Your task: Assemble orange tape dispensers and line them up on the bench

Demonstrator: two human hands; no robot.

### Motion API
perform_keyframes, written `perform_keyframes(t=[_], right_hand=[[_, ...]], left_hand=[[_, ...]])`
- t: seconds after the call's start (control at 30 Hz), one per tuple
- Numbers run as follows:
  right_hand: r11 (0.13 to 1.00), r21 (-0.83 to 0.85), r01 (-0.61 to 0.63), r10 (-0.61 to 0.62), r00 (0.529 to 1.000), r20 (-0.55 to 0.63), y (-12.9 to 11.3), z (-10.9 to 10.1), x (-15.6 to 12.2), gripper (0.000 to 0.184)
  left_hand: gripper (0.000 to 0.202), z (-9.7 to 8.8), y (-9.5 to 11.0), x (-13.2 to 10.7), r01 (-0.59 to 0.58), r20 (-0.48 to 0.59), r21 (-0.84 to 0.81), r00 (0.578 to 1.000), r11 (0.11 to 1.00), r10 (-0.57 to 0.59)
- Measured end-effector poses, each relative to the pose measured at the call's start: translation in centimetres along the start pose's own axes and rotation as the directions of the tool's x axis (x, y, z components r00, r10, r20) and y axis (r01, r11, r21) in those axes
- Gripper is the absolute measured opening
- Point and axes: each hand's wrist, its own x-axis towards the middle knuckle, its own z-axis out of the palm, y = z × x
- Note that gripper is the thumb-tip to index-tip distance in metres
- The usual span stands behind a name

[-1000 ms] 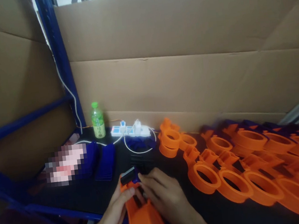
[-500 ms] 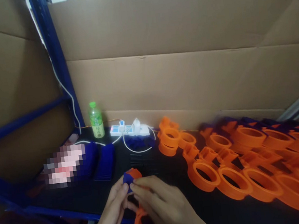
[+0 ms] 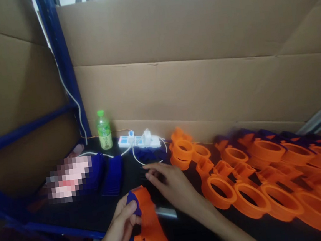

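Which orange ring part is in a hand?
The orange ring part at bottom centre, gripped by the left hand; the rest lie on the table.

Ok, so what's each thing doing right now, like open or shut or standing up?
left hand: shut on the orange part
right hand: open, palm down, holding nothing
green bottle: upright, cap on
power strip: plugs pushed in
orange rings: lying flat, holes up

Cardboard wall (image 3: 203, 88), blue shelf post (image 3: 62, 66) (dim)
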Motion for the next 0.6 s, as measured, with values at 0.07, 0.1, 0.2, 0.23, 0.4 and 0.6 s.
perform_keyframes(t=[0.07, 0.1, 0.2, 0.23, 0.4, 0.6], right_hand=[[0.999, 0.016, -0.033, 0.031, 0.996, 0.090, -0.1, 0.9, 2.4, 0.027], [0.999, 0.015, -0.047, 0.045, 0.991, 0.126, -0.2, 1.5, 3.6, 0.027], [0.996, -0.016, -0.083, 0.085, 0.983, 0.160, 0.0, 3.7, 7.0, 0.028], [0.995, -0.028, -0.093, 0.096, 0.982, 0.161, 0.1, 4.5, 7.8, 0.029], [0.989, -0.091, -0.115, 0.130, 0.974, 0.183, 0.8, 7.8, 9.9, 0.034], [0.985, -0.150, -0.082, 0.110, 0.976, 0.188, 0.7, 8.5, 9.9, 0.024]], left_hand=[[0.042, -0.4, -0.4, 0.1, 0.013, -0.029, -0.013, 0.999, 1.000, -0.013], [0.045, -0.6, -0.6, 0.1, 0.016, -0.038, -0.021, 0.999, 1.000, -0.017], [0.056, -1.1, -1.1, 0.3, 0.015, -0.054, -0.036, 0.998, 0.999, -0.017], [0.059, -1.2, -1.2, 0.3, 0.012, -0.056, -0.040, 0.998, 0.999, -0.014], [0.060, -1.6, -1.4, 0.6, -0.003, -0.052, -0.054, 0.999, 0.999, 0.000], [0.049, -1.7, -1.6, 0.7, -0.019, -0.082, -0.049, 0.997, 0.999, 0.015]])
